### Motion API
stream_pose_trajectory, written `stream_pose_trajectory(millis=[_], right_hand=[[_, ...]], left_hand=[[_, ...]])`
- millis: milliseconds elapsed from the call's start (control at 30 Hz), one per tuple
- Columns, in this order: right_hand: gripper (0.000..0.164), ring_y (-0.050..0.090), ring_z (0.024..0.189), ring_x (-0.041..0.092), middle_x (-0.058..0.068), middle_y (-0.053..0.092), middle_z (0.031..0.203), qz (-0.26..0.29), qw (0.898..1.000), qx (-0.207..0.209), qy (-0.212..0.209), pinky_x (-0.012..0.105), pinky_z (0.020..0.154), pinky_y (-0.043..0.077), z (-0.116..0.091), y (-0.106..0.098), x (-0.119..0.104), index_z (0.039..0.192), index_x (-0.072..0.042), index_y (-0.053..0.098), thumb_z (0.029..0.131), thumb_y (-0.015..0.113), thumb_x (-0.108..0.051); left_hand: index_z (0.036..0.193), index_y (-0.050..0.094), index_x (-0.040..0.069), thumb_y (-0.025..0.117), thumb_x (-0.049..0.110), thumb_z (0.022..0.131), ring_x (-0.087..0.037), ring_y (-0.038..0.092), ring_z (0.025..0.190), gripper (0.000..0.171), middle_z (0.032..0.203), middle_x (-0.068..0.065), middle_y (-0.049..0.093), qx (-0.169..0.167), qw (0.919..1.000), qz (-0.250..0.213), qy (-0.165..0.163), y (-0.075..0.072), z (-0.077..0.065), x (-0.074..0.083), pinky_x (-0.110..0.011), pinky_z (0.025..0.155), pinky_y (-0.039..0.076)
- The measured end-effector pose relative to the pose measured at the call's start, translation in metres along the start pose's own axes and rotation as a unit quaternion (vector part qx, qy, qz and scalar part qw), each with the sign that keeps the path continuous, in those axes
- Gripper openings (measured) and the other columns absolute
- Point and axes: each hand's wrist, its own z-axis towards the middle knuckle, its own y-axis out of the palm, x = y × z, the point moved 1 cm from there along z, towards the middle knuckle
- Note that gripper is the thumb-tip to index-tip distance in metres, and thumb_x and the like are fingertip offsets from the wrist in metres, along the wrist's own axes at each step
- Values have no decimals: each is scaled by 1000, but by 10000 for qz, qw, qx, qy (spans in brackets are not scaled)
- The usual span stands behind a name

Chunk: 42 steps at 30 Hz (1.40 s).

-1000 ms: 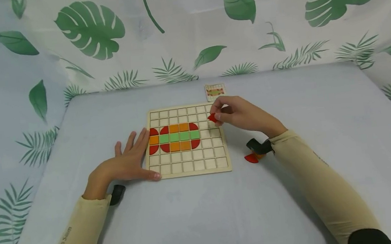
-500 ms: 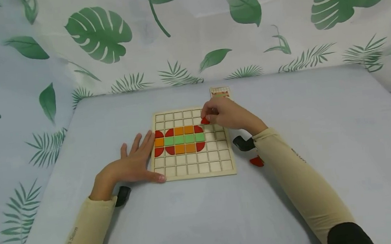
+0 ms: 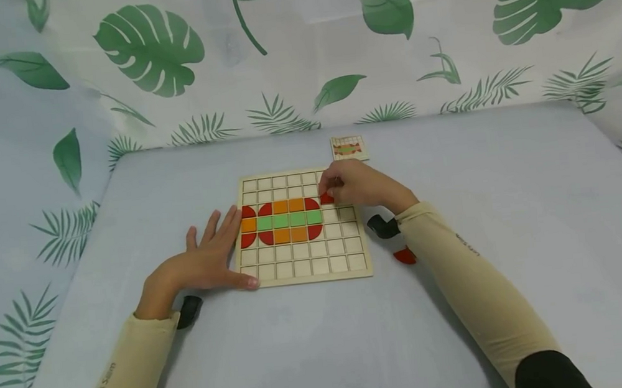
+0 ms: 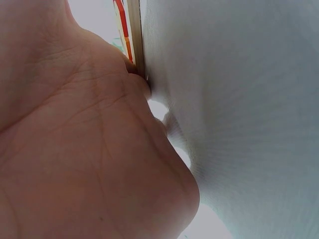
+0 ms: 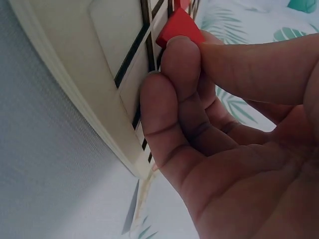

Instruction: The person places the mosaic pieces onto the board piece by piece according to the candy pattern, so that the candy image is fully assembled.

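Observation:
A wooden grid board (image 3: 296, 270) lies flat on the table, with red, orange and green tiles (image 3: 289, 220) set in its middle rows. My right hand (image 3: 363, 183) is over the board's upper right part and pinches a red tile (image 3: 327, 198) beside the top right red corner of the pattern. In the right wrist view that red tile (image 5: 180, 29) shows between thumb and fingers, one corner close to the grid. My left hand (image 3: 196, 264) rests along the board's left edge, fingers spread, thumb at the lower left corner. The left wrist view shows mostly its palm (image 4: 89, 139).
A small pattern card (image 3: 348, 148) lies just behind the board. One loose red piece (image 3: 405, 255) sits on the table right of the board, partly hidden by the right sleeve (image 3: 465, 273). A leaf-print cloth (image 3: 298, 58) hangs behind the table.
My right hand has moved left and down over the board, bringing the red tile from the upper right cells to beside the pattern. The left hand stays at the board's edge.

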Motion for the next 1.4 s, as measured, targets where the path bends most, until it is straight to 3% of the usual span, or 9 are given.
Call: stream_pose_trajectory(millis=[500, 833, 1100, 1300, 1400], right_hand=[[24, 59, 99, 30, 12, 68, 106, -407, 9990, -112, -110, 43, 90, 53, -1, 2, -4, 101, -2, 78, 100, 58, 10], [12, 56, 93, 27, 10, 64, 98, -443, 9987, -143, -202, 40, 83, 51, 0, 3, -5, 97, -2, 79, 98, 70, 7], [16, 60, 95, 28, 12, 68, 102, -417, 9989, -168, -151, 41, 88, 53, 0, 5, -3, 99, -1, 77, 97, 67, 11], [10, 61, 95, 29, 12, 69, 102, -443, 9988, -190, 105, 44, 88, 53, 1, 4, -4, 107, 0, 72, 99, 70, 4], [15, 61, 98, 31, 16, 69, 106, -495, 9983, -218, 194, 46, 89, 53, 0, 3, -4, 114, 2, 69, 99, 72, 0]], left_hand=[[171, -9, 6, 87, 59, 82, -42, -22, 160, 140, 178, -14, -15, -13, 10000, 23, 1, -2, -1, 3, -71, 118, -18], [171, -9, 6, 88, 59, 82, -42, -21, 160, 141, 178, -14, -15, -4, 10000, 49, -38, -1, 0, 1, -71, 118, -19], [171, -8, 7, 88, 59, 81, -41, -21, 160, 141, 178, -13, -15, -1, 10000, 40, -31, 1, 0, -1, -71, 118, -18], [171, -9, 6, 87, 59, 82, -41, -22, 160, 141, 178, -14, -15, 20, 10000, 47, -5, 0, 0, 0, -71, 118, -19], [171, -9, 6, 87, 59, 82, -41, -22, 160, 142, 178, -14, -15, 25, 10000, 47, 12, 0, -1, 0, -71, 117, -19]])
